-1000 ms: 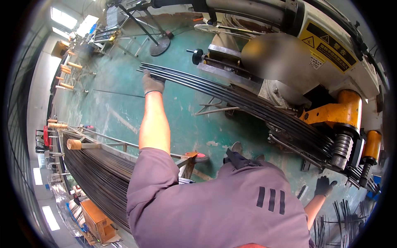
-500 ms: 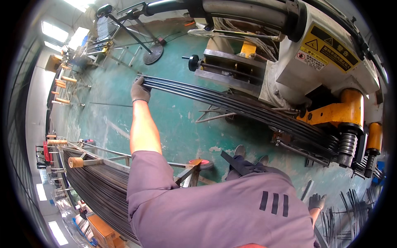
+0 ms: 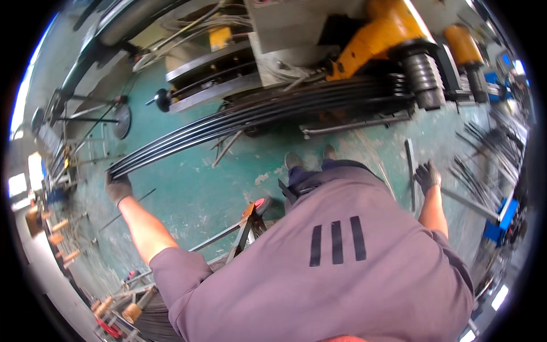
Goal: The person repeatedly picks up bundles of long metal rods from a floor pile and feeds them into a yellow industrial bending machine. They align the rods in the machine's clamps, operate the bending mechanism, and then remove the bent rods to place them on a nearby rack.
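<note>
My left hand point(image 3: 118, 187), in a grey work glove, is stretched out to the far left and closed round the ends of several long black metal rods point(image 3: 188, 134). They run side by side, slightly bowed, back to the machine at the right, where their other ends lie beneath an orange arm point(image 3: 370, 43) and beside a ribbed steel roller point(image 3: 424, 77). My right hand point(image 3: 427, 175), in a dark glove, hangs at my right side beside an upright metal bar point(image 3: 410, 171). Its fingers are apart, and nothing shows in them.
A cart with a red wheel point(image 3: 262, 205) stands close to my left, carrying more dark rods point(image 3: 151, 325). Loose rods point(image 3: 478, 165) fan out at the right near a blue part point(image 3: 501, 222). A round-based stand point(image 3: 122, 121) is on the green floor at the left.
My view has turned toward the right, so the machine sits farther left. My left hand still grips the rod ends; my right hand and forearm now show more fully.
</note>
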`<state>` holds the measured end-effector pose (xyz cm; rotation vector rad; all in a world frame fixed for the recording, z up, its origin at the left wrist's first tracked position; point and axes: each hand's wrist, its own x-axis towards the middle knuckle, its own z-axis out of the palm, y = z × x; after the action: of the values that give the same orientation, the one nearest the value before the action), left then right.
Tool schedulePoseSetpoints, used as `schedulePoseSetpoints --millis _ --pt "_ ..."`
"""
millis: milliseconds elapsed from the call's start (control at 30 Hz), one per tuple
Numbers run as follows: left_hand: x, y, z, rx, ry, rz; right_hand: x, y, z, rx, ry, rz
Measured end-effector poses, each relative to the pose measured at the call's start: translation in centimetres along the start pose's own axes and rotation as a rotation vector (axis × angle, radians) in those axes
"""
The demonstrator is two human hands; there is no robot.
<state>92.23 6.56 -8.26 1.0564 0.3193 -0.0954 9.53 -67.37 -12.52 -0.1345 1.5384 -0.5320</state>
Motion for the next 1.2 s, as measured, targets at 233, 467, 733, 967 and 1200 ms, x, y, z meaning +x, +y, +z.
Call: schedulePoseSetpoints --millis 233,467,733,967,1200 --pt "-3.9 2.4 -0.4 -0.135 -0.375 -0.107 13.3 -0.7 -12.0 -0.194 -0.198 -0.048" --pt "-13.7 -2.8 8.6 -0.282 0.293 0.062 15.3 -1.7 -13.0 -0.133 -0.225 0.194" --pt "-24.7 -19.8 14.2 -0.41 0.422 -0.262 13.4 2.1 1.5 -0.618 -0.136 0.107" --pt "-32.5 -32.8 15.6 -0.345 0.361 -0.523 9.7 0.2 12.0 -1.154 -0.187 -0.201" --pt "-34.2 -34.9 21.4 1.581 -0.709 0.57 7.7 -1.1 12.6 -1.002 -0.076 -0.312"
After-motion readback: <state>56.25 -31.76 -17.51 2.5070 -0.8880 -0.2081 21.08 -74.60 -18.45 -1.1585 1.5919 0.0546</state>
